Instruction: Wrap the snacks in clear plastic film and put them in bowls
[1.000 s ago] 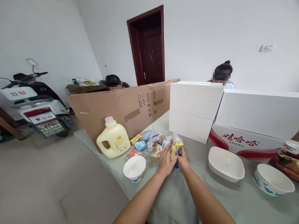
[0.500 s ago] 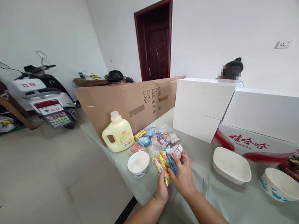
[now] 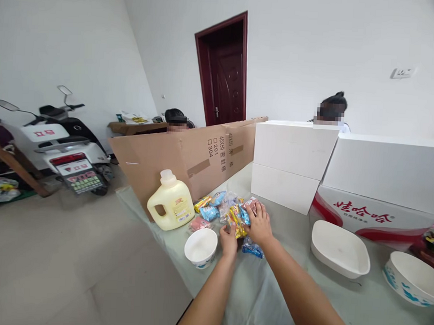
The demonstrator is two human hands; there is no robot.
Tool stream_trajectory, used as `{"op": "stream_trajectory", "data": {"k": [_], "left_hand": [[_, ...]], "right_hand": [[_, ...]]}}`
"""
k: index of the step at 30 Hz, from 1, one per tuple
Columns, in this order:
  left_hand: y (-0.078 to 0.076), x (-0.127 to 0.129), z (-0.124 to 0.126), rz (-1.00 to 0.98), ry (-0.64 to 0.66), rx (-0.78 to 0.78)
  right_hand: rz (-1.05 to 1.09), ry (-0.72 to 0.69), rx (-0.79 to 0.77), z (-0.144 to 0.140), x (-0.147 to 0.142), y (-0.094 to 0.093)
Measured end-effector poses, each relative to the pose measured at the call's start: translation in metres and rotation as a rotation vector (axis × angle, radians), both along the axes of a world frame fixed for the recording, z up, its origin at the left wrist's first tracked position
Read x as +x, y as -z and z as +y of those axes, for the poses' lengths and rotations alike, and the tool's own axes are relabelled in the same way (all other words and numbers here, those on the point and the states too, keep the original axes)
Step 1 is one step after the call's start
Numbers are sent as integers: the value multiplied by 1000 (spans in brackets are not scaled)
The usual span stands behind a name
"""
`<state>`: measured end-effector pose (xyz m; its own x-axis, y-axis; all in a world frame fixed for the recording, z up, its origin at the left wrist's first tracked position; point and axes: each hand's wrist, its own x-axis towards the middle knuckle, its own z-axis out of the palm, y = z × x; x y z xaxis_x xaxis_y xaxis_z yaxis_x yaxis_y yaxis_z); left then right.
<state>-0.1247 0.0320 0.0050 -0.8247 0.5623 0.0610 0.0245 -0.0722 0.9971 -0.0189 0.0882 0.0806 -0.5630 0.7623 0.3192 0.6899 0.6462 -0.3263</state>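
Between my hands is a bunch of small wrapped snacks. My left hand (image 3: pixel 229 240) has its fingers bent against the yellow snack packets (image 3: pixel 237 225), gripping their near left side. From the right, my right hand (image 3: pixel 259 225) curls over a red-and-white packet (image 3: pixel 250 204) and a blue one, partly hiding them. A dark blue packet (image 3: pixel 252 248) lies on the cloth just below my right hand. Beyond the left hand, more packets lie in a loose pile, including a light blue packet (image 3: pixel 209 213) and a pink packet (image 3: pixel 199 223).
A white bowl (image 3: pixel 200 246) stands left of my left hand, with a yellow jug (image 3: pixel 171 204) behind it. Cardboard (image 3: pixel 159 154) and white boxes (image 3: pixel 284 185) wall off the far side. To the right are a white dish (image 3: pixel 339 249) and another bowl (image 3: pixel 410 284). Two people sit beyond.
Both hands have moved away from me toward the pile, carrying the bunched packets. The dark blue packet now lies apart, nearer to me. The view has tilted up slightly.
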Motion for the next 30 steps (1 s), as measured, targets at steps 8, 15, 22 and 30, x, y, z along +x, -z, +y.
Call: {"op": "stream_trajectory", "data": {"k": [8, 15, 22, 30], "left_hand": [[-8, 25, -15, 698, -68, -143], [-9, 20, 3, 1005, 122, -482], [1, 20, 3, 975, 52, -418], [-7, 27, -4, 1155, 91, -203]], "right_hand": [[-32, -20, -154, 48, -9, -13], [105, 25, -280, 77, 1, -2], [301, 192, -263, 89, 14, 17], [34, 32, -299, 71, 20, 46]]}}
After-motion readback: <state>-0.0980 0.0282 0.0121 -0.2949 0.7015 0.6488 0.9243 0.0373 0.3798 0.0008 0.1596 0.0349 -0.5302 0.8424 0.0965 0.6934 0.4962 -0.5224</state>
